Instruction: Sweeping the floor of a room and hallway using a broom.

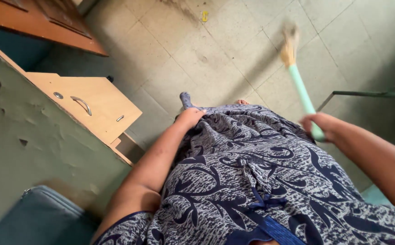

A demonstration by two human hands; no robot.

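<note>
Head view: I see the right hand [322,124] at right of centre, its fingers wrapped around the pale green handle of a broom [299,84]. The handle runs up toward the upper right of the frame, where the straw-coloured bristle head is blurred over the tiled floor [234,50]. The left hand [189,117] sits at centre, fingers curled shut on a gathered fold of the patterned dress [261,177].

Risk assessment:
1. The single-handed grip sits low on the handle; I judge the bristle end could swing wide and strike the dark metal frame [370,94] at right.
2. The small yellow object [204,16] near the top edge could be flicked under the wooden cabinet [88,102] at left.
3. If the fold slips free, the hem could drop into the sweeping path.
</note>
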